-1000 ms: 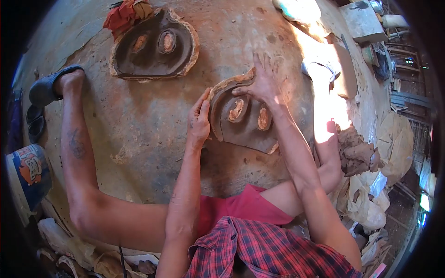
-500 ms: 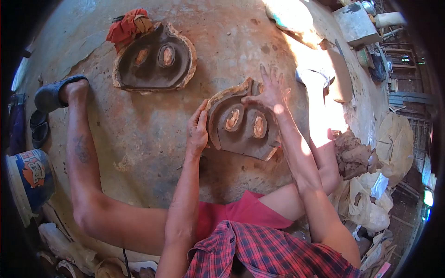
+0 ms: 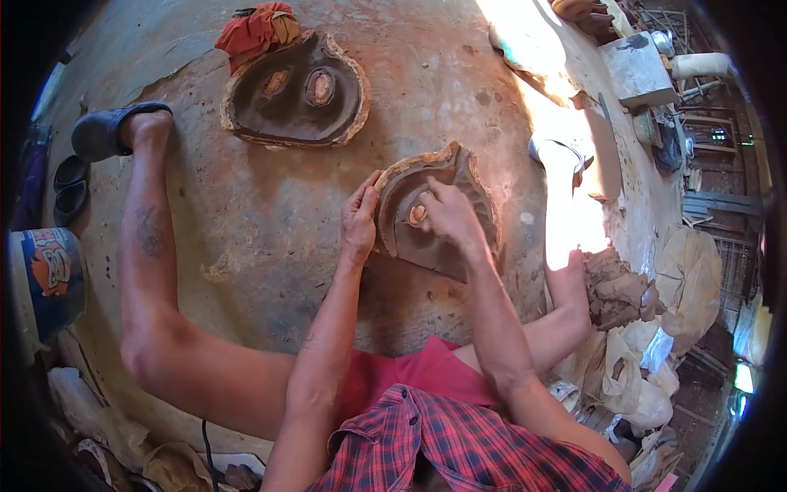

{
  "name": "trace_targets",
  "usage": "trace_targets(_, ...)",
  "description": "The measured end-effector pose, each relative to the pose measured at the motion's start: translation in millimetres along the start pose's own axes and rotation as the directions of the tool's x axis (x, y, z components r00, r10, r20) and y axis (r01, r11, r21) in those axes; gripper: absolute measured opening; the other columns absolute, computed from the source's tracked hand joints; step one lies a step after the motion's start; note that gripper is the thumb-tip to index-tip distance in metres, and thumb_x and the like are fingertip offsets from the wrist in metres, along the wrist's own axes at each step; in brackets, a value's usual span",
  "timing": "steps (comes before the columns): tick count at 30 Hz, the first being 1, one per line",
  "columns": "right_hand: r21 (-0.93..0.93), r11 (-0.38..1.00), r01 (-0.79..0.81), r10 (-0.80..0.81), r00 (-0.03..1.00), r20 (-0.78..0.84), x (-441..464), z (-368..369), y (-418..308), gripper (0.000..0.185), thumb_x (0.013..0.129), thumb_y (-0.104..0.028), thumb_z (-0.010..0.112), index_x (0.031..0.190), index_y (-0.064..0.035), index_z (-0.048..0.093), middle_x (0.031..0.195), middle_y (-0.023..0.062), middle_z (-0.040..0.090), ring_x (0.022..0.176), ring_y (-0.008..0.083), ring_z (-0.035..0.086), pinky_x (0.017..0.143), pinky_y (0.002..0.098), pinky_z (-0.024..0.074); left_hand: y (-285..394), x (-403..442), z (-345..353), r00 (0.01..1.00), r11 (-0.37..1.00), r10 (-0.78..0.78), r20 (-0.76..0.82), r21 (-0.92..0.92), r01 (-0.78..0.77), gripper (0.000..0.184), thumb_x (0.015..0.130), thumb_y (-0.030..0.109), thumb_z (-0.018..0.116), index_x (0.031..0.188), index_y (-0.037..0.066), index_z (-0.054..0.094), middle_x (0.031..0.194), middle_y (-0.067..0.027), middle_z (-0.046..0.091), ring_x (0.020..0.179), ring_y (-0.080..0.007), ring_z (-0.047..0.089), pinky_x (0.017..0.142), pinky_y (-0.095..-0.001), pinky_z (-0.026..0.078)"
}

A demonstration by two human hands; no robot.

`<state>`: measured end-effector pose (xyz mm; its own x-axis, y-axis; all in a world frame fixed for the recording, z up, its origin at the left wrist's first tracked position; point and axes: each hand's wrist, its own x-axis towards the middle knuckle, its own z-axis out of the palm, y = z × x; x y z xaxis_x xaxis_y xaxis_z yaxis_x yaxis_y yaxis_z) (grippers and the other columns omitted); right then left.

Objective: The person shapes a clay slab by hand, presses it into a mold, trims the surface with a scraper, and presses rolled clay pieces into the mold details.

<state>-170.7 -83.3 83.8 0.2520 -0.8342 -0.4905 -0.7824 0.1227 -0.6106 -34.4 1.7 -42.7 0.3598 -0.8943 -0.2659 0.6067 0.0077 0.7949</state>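
The left hand [image 3: 358,223], wrist raised and fingers close together, holds the left rim of the near mold [image 3: 485,187], while the right hand [image 3: 451,216] reaches in from the near right, fingers bent and slightly apart over its dark clay lining [image 3: 426,252]. Of two molds on the floor [image 3: 287,205], the far mold [image 3: 361,125], to the left, also holds dark clay around two oval openings, beside one red cloth [image 3: 252,36]. One bucket [image 3: 56,279], contents not visible, stands far left of both hands.
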Motion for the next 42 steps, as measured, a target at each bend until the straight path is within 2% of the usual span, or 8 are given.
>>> trace_targets(4,-0.069,0.998,0.006,0.000,0.997,0.082,3.4,51.4,-2.0,0.062,0.095,-0.017,0.054,0.149,0.0125,0.045,0.080,0.0241,0.069,0.065,0.0299,0.071,0.068,0.0424,0.0584,5.7,-3.2,3.8,0.998,0.988,-0.057,-0.024,-0.148,0.053,0.044,0.112,0.019,0.050,0.149,-0.004,0.053,0.140,-0.0127,0.065,0.123,-0.0174,0.062,0.107,-0.0303,0.049)
trace_targets(6,-0.464,0.742,0.484,-0.542,0.840,0.009,13.8,85.0,57.7,0.069,0.092,-0.015,0.052,0.153,0.0122,0.038,0.087,0.0320,0.070,0.075,0.0442,0.072,0.079,0.0525,0.0588,4.3,-0.7,3.4,0.998,0.985,-0.058,-0.015,-0.163,0.055,0.044,0.112,0.018,0.050,0.149,-0.005,0.053,0.139,-0.0129,0.065,0.123,-0.0174,0.063,0.106,-0.0304,0.050)
trace_targets(8,-0.492,0.842,0.222,-0.148,0.972,0.185,-36.9,63.5,-2.5,0.079,0.091,-0.022,0.054,0.158,0.0101,0.028,0.094,0.0349,0.072,0.091,0.0518,0.072,0.089,0.0570,0.0571,-0.5,1.2,1.2,0.998,0.984,-0.061,-0.006,-0.170,0.059,0.043,0.112,0.018,0.050,0.147,-0.005,0.055,0.138,-0.0137,0.066,0.123,-0.0175,0.063,0.106,-0.0307,0.050)
trace_targets(12,-0.697,0.633,0.337,-0.016,0.905,0.424,-87.5,38.8,-10.2,0.085,0.089,-0.023,0.059,0.162,0.0058,0.026,0.088,0.0316,0.073,0.079,0.0459,0.075,0.075,0.0566,0.0608,-6.4,1.9,-1.4,0.999,0.995,-0.026,-0.020,-0.094,0.024,0.042,0.112,0.018,0.049,0.145,-0.006,0.057,0.137,-0.0142,0.066,0.123,-0.0178,0.063,0.106,-0.0308,0.050)
trace_targets(27,-0.672,0.565,0.478,-0.230,0.874,0.429,-75.6,22.5,18.4,0.080,0.088,-0.025,0.063,0.161,-0.0066,0.036,0.078,0.0221,0.074,0.070,0.0435,0.073,0.069,0.0522,0.0606,-12.0,8.8,-8.1,0.997,0.992,0.071,-0.014,0.102,-0.069,0.042,0.112,0.017,0.049,0.148,-0.003,0.055,0.138,-0.0117,0.066,0.124,-0.0163,0.061,0.106,-0.0292,0.048)
trace_targets(32,-0.429,0.827,0.364,-0.429,0.901,-0.062,-67.1,-22.2,33.4,0.056,0.090,-0.030,0.070,0.143,-0.0161,0.061,0.100,0.0199,0.074,0.095,0.0377,0.072,0.085,0.0480,0.0577,-7.3,7.4,-10.6,0.998,0.999,0.037,0.053,0.034,-0.039,0.042,0.113,0.018,0.047,0.150,-0.002,0.054,0.140,-0.0116,0.065,0.127,-0.0172,0.060,0.108,-0.0307,0.047)
trace_targets(34,-0.714,0.686,0.137,-0.511,0.789,-0.340,-69.2,-48.2,49.9,0.055,0.086,-0.026,0.077,0.137,-0.0116,0.064,0.116,0.0208,0.069,0.113,0.0368,0.065,0.097,0.0465,0.0525,-3.8,5.9,-10.2,1.000,0.999,0.008,0.026,0.054,-0.009,0.042,0.113,0.018,0.047,0.150,-0.002,0.054,0.139,-0.0115,0.065,0.126,-0.0170,0.061,0.107,-0.0310,0.048)
trace_targets(42,-0.447,0.876,0.183,-0.350,0.877,-0.328,-89.7,-68.5,120.2,0.056,0.080,-0.013,0.084,0.131,-0.0047,0.063,0.113,0.0170,0.071,0.109,0.0345,0.066,0.092,0.0473,0.0538,15.4,-3.2,-5.6,0.998,0.973,0.047,-0.039,0.226,-0.037,0.042,0.110,0.013,0.052,0.150,-0.003,0.052,0.138,-0.0128,0.066,0.123,-0.0192,0.063,0.107,-0.0315,0.049)
